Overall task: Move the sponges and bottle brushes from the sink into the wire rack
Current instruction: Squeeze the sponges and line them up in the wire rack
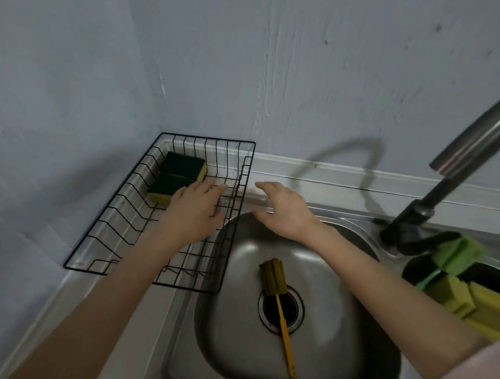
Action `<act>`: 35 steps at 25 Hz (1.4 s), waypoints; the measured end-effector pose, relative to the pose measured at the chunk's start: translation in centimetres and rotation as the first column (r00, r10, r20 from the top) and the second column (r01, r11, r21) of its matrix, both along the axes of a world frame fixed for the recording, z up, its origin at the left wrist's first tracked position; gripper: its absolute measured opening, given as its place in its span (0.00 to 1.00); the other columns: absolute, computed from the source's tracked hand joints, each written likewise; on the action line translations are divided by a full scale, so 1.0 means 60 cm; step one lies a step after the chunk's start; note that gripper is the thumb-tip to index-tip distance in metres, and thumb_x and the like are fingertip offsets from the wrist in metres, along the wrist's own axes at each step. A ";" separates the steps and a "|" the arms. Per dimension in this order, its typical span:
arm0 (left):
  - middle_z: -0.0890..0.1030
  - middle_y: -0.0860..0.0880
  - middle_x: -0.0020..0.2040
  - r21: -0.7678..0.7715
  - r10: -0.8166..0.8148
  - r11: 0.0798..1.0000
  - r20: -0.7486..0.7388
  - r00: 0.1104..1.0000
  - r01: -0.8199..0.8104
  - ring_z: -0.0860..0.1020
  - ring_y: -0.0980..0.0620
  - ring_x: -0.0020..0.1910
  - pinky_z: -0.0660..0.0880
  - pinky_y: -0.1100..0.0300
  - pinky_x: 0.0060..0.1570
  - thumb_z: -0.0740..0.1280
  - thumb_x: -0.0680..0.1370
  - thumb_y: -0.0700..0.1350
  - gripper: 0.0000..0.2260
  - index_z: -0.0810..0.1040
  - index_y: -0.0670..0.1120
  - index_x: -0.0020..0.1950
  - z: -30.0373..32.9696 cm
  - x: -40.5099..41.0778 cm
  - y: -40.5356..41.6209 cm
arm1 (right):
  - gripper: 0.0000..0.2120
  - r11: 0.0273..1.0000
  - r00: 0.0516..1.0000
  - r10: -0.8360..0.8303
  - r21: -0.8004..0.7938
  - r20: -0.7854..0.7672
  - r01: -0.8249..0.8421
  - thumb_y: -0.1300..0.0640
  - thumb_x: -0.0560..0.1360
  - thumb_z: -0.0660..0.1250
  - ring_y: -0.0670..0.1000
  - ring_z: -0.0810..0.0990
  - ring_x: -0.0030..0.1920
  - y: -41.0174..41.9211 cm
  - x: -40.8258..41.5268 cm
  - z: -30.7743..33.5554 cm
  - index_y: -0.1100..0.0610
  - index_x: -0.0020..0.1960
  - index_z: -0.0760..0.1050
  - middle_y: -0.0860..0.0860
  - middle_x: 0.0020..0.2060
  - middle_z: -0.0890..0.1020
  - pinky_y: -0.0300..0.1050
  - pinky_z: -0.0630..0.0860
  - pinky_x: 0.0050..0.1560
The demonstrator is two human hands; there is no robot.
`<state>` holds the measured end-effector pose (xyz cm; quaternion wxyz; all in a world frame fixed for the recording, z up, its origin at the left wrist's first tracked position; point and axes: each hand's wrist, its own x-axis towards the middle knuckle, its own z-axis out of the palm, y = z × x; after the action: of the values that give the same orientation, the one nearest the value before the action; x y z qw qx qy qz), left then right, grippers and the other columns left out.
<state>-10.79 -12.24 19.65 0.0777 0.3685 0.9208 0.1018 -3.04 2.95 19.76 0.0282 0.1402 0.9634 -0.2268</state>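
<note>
Two green-and-yellow sponges (175, 177) already lie in the far corner of the wire rack (111, 226), one just behind the other and touching. One bottle brush (279, 299) is left in the sink (334, 360): its olive foam head rests beside the drain (281, 310) and its yellow handle runs across the drain opening toward the person.

The left hand (194, 212) is flat over the rack, its grip open and empty, fingers just beside the nearer sponge. The right hand (286, 211) hovers above the sink's far rim, likewise open and holding nothing.

To the right, near the tap (468, 140), more green and yellow sponge-like pieces (468, 284) sit in what looks like a second basin; whether they count toward the job cannot be told. By this reckoning the sponges appear done and at least the brush remains.
</note>
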 end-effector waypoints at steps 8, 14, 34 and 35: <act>0.60 0.46 0.75 0.041 -0.134 0.990 0.040 0.990 0.133 0.62 0.46 0.72 0.61 0.46 0.72 0.60 0.77 0.49 0.25 0.57 0.48 0.72 -0.011 0.144 0.041 | 0.31 0.993 0.992 -0.118 -0.021 0.049 0.119 0.52 0.75 0.62 0.58 0.62 0.73 0.026 0.161 -0.023 0.54 0.74 0.55 0.56 0.73 0.64 0.55 0.58 0.74; 0.58 0.46 0.76 -0.003 -0.176 0.984 0.092 0.980 0.177 0.57 0.48 0.74 0.56 0.48 0.74 0.60 0.77 0.49 0.26 0.55 0.49 0.73 -0.022 0.229 0.081 | 0.32 0.985 0.984 -0.165 -0.037 0.065 0.168 0.52 0.75 0.63 0.55 0.59 0.74 0.059 0.240 -0.042 0.53 0.75 0.54 0.54 0.74 0.61 0.56 0.56 0.75; 0.63 0.46 0.73 0.048 -0.305 0.952 0.217 0.927 0.302 0.64 0.45 0.71 0.61 0.49 0.71 0.60 0.77 0.48 0.26 0.56 0.46 0.73 -0.088 0.469 0.395 | 0.31 0.947 0.942 -0.320 -0.003 0.098 0.322 0.54 0.75 0.64 0.57 0.62 0.73 0.354 0.497 -0.090 0.54 0.74 0.56 0.56 0.73 0.63 0.57 0.59 0.73; 0.63 0.45 0.73 0.039 -0.298 0.954 0.214 0.930 0.297 0.65 0.44 0.70 0.62 0.50 0.70 0.61 0.77 0.48 0.26 0.57 0.46 0.73 -0.096 0.478 0.417 | 0.31 0.946 0.940 -0.324 0.009 0.109 0.325 0.54 0.75 0.64 0.57 0.62 0.73 0.378 0.508 -0.098 0.55 0.74 0.57 0.56 0.73 0.63 0.57 0.59 0.73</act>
<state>17.92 12.76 13.91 0.1915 0.4905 0.8399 0.1314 27.45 25.65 13.88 0.0439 0.3091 0.9230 -0.2249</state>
